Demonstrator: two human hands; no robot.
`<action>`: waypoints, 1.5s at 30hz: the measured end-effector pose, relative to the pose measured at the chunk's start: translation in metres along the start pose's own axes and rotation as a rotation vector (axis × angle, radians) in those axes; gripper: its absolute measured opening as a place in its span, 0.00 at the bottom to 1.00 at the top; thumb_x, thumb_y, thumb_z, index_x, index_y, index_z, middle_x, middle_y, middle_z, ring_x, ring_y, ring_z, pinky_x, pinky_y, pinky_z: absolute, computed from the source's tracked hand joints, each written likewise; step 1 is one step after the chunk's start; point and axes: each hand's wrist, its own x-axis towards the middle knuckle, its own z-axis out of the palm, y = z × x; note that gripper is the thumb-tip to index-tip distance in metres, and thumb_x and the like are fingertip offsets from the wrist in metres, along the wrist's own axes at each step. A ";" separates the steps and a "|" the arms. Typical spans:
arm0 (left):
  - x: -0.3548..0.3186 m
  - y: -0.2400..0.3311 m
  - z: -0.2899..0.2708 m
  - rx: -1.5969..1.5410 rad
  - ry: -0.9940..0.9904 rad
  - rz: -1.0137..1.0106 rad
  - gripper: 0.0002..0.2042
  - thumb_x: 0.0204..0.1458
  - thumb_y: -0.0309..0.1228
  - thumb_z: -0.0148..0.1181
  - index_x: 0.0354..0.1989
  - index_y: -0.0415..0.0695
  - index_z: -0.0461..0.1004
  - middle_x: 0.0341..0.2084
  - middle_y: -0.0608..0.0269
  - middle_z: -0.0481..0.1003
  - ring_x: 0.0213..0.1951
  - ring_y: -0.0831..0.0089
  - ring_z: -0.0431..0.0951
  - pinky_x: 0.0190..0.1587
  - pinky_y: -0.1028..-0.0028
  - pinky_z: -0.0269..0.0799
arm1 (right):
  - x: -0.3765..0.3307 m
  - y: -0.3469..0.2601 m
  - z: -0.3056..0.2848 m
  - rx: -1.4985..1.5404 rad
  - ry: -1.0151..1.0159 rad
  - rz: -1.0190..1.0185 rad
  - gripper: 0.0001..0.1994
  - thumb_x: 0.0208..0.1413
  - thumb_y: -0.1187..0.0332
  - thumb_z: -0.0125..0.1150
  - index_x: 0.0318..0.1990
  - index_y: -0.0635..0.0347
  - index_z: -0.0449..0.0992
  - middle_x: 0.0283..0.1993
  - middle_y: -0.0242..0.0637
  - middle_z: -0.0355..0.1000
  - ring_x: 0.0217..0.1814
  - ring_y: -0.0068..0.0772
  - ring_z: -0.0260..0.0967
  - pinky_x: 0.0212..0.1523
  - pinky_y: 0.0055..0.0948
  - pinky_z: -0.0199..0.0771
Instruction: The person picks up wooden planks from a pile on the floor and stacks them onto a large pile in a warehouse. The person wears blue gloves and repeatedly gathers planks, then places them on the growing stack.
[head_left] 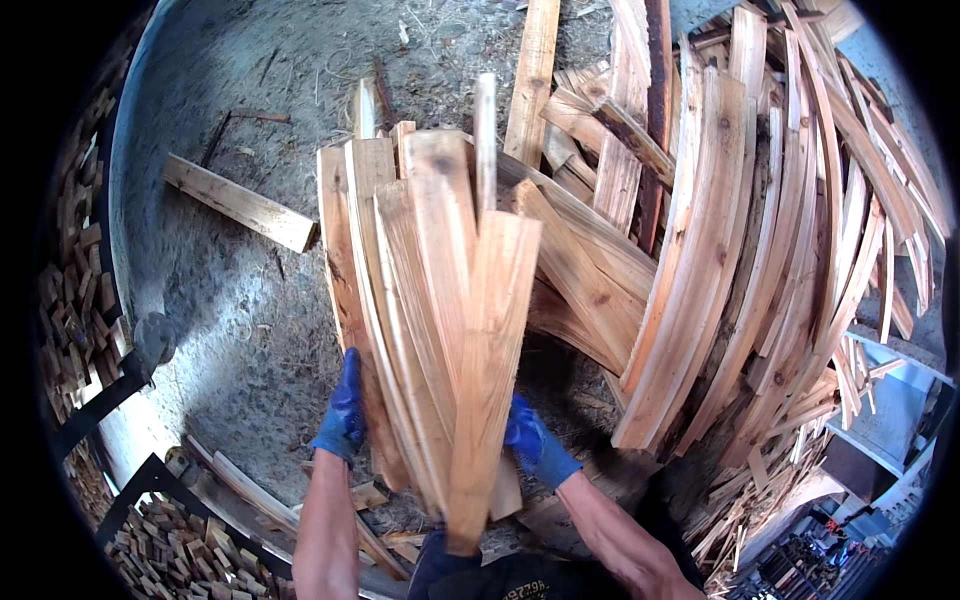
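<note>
Between my two blue-gloved hands stands a bundle of rough wooden boards point(425, 260), fanned out at the far end and overlapping near my body. My left hand point(343, 415) presses along the bundle's left side, thumb pointing up the outer board. On the other side, my right hand point(537, 440) grips the bundle low down, its fingers partly hidden by the boards. One wider board point(495, 340) lies on top and slants toward my waist. To the right of the bundle rests a large heap of long boards point(710, 250).
A single board point(240, 203) lies on the dirty floor point(240, 330) at the left. Stacked cut wood point(185, 550) fills racks along the left edge. Thin offcuts point(750, 510) pile up at the lower right, beside a blue bin point(885, 400) and a box of tools point(825, 560).
</note>
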 end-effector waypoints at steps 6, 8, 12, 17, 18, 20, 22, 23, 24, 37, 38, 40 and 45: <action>-0.035 0.026 0.020 0.291 -0.057 0.133 0.29 0.60 0.47 0.47 0.62 0.36 0.58 0.60 0.62 0.60 0.61 0.72 0.59 0.64 0.73 0.50 | -0.005 0.014 -0.013 0.251 0.206 0.194 0.29 0.59 0.46 0.48 0.60 0.60 0.63 0.59 0.34 0.64 0.62 0.27 0.58 0.63 0.31 0.55; -0.024 0.012 0.012 0.272 -0.061 0.104 0.30 0.58 0.48 0.49 0.61 0.36 0.59 0.59 0.60 0.62 0.59 0.71 0.61 0.62 0.73 0.53 | -0.012 0.020 -0.033 0.604 0.188 0.159 0.35 0.56 0.40 0.48 0.60 0.60 0.63 0.59 0.35 0.64 0.63 0.29 0.56 0.65 0.32 0.52; -0.035 0.025 0.022 0.333 -0.026 0.095 0.31 0.57 0.49 0.51 0.60 0.36 0.61 0.56 0.59 0.65 0.57 0.72 0.64 0.61 0.73 0.55 | -0.015 -0.015 -0.026 -0.103 0.150 0.363 0.36 0.49 0.49 0.63 0.60 0.64 0.60 0.55 0.36 0.65 0.56 0.26 0.61 0.57 0.30 0.62; -0.032 0.022 0.018 0.221 -0.040 0.121 0.26 0.58 0.44 0.52 0.59 0.37 0.62 0.54 0.61 0.66 0.56 0.74 0.64 0.60 0.74 0.55 | 0.001 0.001 0.001 0.101 0.111 0.386 0.33 0.45 0.60 0.69 0.58 0.62 0.63 0.50 0.31 0.67 0.50 0.26 0.64 0.53 0.29 0.67; -0.038 0.025 0.023 0.305 -0.045 0.152 0.26 0.58 0.43 0.52 0.59 0.37 0.62 0.55 0.61 0.66 0.56 0.74 0.63 0.61 0.74 0.55 | 0.003 0.001 -0.002 0.149 0.064 0.381 0.33 0.45 0.60 0.69 0.58 0.62 0.63 0.50 0.31 0.67 0.50 0.27 0.64 0.54 0.30 0.67; -0.042 0.029 0.027 0.093 0.001 0.063 0.24 0.58 0.40 0.52 0.59 0.38 0.63 0.56 0.63 0.66 0.57 0.74 0.64 0.62 0.74 0.55 | 0.005 -0.004 -0.003 0.211 0.048 0.408 0.34 0.44 0.61 0.70 0.58 0.61 0.63 0.50 0.34 0.68 0.51 0.31 0.66 0.54 0.31 0.68; -0.047 0.037 0.027 0.048 0.117 0.017 0.24 0.58 0.40 0.53 0.59 0.39 0.63 0.55 0.63 0.66 0.57 0.74 0.65 0.62 0.74 0.55 | 0.005 -0.008 0.003 0.226 0.077 0.321 0.33 0.44 0.60 0.70 0.57 0.61 0.63 0.49 0.36 0.69 0.51 0.33 0.68 0.53 0.31 0.69; -0.032 0.009 -0.017 -0.040 0.017 0.116 0.23 0.57 0.39 0.54 0.58 0.39 0.64 0.53 0.65 0.69 0.55 0.74 0.67 0.60 0.73 0.58 | 0.001 -0.009 0.004 0.262 0.004 0.414 0.34 0.43 0.59 0.71 0.57 0.61 0.63 0.48 0.38 0.70 0.51 0.34 0.68 0.55 0.32 0.68; -0.056 0.043 0.009 0.028 -0.007 0.095 0.24 0.56 0.41 0.55 0.57 0.40 0.65 0.52 0.65 0.70 0.54 0.75 0.68 0.59 0.74 0.60 | 0.000 -0.006 -0.001 0.292 -0.015 0.403 0.32 0.44 0.60 0.70 0.56 0.61 0.65 0.48 0.36 0.70 0.50 0.32 0.68 0.53 0.31 0.69; -0.128 0.040 0.014 0.068 -0.080 -0.248 0.23 0.47 0.34 0.65 0.50 0.36 0.70 0.42 0.56 0.76 0.39 0.69 0.78 0.45 0.69 0.76 | -0.049 -0.027 0.012 0.224 0.022 0.397 0.23 0.50 0.62 0.65 0.51 0.60 0.68 0.44 0.30 0.70 0.44 0.24 0.68 0.46 0.28 0.71; -0.156 0.049 0.030 0.105 -0.053 -0.270 0.22 0.47 0.32 0.66 0.50 0.35 0.70 0.42 0.55 0.76 0.39 0.69 0.78 0.45 0.68 0.76 | -0.067 -0.043 0.016 0.155 0.049 0.417 0.19 0.51 0.61 0.63 0.48 0.61 0.70 0.40 0.28 0.70 0.41 0.22 0.67 0.41 0.27 0.71; -0.205 0.054 0.053 -0.041 -0.108 -0.265 0.25 0.45 0.29 0.67 0.52 0.34 0.68 0.42 0.53 0.76 0.41 0.67 0.78 0.46 0.68 0.76 | -0.107 -0.067 0.017 0.046 0.073 0.453 0.17 0.54 0.58 0.59 0.44 0.61 0.72 0.36 0.27 0.71 0.37 0.21 0.68 0.37 0.26 0.72; -0.325 0.012 0.058 0.040 -0.351 0.045 0.24 0.51 0.36 0.60 0.54 0.35 0.67 0.47 0.54 0.73 0.49 0.67 0.73 0.55 0.69 0.66 | -0.199 -0.145 0.024 -0.018 0.225 0.588 0.18 0.55 0.59 0.60 0.47 0.61 0.72 0.43 0.31 0.72 0.44 0.27 0.68 0.45 0.28 0.70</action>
